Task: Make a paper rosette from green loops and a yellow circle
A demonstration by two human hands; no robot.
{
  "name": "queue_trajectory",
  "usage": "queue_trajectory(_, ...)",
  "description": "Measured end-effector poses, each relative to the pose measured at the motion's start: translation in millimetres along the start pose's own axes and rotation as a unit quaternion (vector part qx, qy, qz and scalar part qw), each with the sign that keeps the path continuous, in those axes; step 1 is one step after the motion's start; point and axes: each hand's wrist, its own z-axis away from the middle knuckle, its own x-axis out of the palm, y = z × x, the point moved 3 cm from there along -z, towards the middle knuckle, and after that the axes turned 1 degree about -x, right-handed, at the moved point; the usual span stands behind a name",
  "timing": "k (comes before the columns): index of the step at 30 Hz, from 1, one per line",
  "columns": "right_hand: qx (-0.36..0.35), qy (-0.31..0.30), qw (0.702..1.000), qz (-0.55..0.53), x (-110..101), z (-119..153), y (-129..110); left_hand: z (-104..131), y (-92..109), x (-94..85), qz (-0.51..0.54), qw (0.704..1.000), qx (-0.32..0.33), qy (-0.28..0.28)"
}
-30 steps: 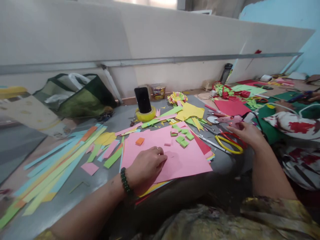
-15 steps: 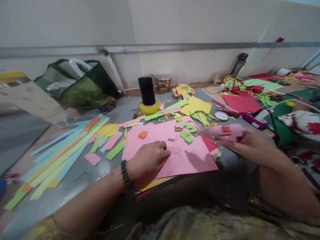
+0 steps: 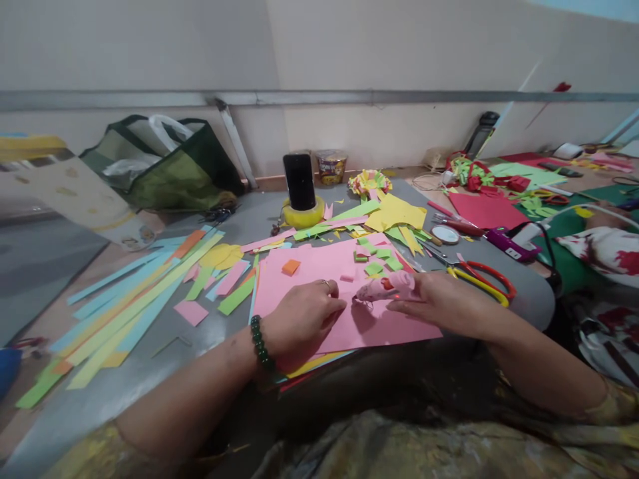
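Observation:
My right hand grips a pink glue gun with its nozzle pointing left, low over the pink paper sheet. My left hand, with a ring and a green bead bracelet, rests fingers curled on the same sheet and seems to pinch a small pink piece; I cannot make it out. The nozzle tip sits just right of my left fingertips. Small green squares and an orange square lie on the sheet's far part.
Red-and-yellow scissors lie right of the sheet. A phone stands in a yellow tape roll. Long paper strips spread left, a green bag behind. Yellow paper, red sheet and another person's patterned sleeve lie far right.
My right hand picked up the pink glue gun from the right side of the table and carried it left, down to the pink sheet beside my left hand. The left hand stayed put.

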Motion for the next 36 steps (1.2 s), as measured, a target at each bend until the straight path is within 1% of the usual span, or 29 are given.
queue_trajectory(2, -0.007, -0.039, 0.999, 0.015, 0, 0, -3, 0, 0, -0.1, -0.002, 1.000, 0.002, 0.004)
queue_trajectory(3, -0.005, -0.045, 0.999, 0.021, 0, -1, -5, 0, 0, -0.1, -0.004, 1.000, 0.004, 0.003)
queue_trajectory(7, 0.042, -0.039, 0.997, 0.050, 0, -6, -8, 0, 0, -0.6, -0.011, 1.000, 0.001, -0.005)
queue_trajectory(9, 0.052, -0.045, 0.996, 0.058, 1, -7, -9, 0, 1, -1.2, -0.007, 1.000, 0.000, -0.002)
queue_trajectory(11, 0.044, -0.049, 0.997, 0.050, 0, -6, -9, 0, 1, -1.4, -0.005, 1.000, 0.000, 0.000)
queue_trajectory(14, 0.010, -0.064, 0.997, 0.029, -2, -1, -9, 0, 1, -1.1, -0.006, 1.000, 0.000, -0.003)
queue_trajectory(17, -0.013, -0.079, 0.996, 0.036, -3, 2, -10, 0, 0, -0.9, -0.004, 1.000, -0.003, -0.003)
queue_trajectory(19, -0.003, -0.082, 0.995, 0.053, -4, 3, -8, 0, 1, -1.0, -0.003, 1.000, -0.004, -0.001)
queue_trajectory(22, 0.036, -0.086, 0.993, 0.073, -4, 5, -3, -1, 2, -1.9, -0.003, 1.000, -0.010, 0.000)
queue_trajectory(24, 0.054, -0.077, 0.994, 0.060, -6, 6, -1, -1, 2, -2.7, -0.005, 1.000, -0.017, -0.007)
queue_trajectory(25, 0.050, -0.068, 0.996, 0.037, -8, 7, -2, -1, 2, -3.1, -0.004, 1.000, -0.021, -0.014)
queue_trajectory(27, 0.020, -0.047, 0.998, -0.034, -12, 8, -5, -2, 2, -4.1, 0.008, 0.999, -0.033, -0.026)
queue_trajectory(29, -0.006, -0.003, 0.995, -0.095, -17, 9, -9, -3, -1, -5.9, 0.027, 0.998, -0.059, -0.025)
queue_trajectory(31, -0.004, 0.072, 0.990, -0.121, -25, 11, -8, -4, -5, -7.8, 0.040, 0.994, -0.103, -0.023)
queue_trajectory(33, -0.008, 0.148, 0.980, -0.131, -35, 15, -4, -5, -9, -9.0, 0.051, 0.987, -0.146, -0.031)
queue_trajectory(35, -0.011, 0.217, 0.968, -0.125, -48, 21, 8, -4, -11, -9.5, 0.074, 0.981, -0.174, -0.043)
queue_trajectory(36, 0.007, 0.254, 0.961, -0.106, -55, 25, 18, -4, -12, -9.6, 0.091, 0.978, -0.181, -0.045)
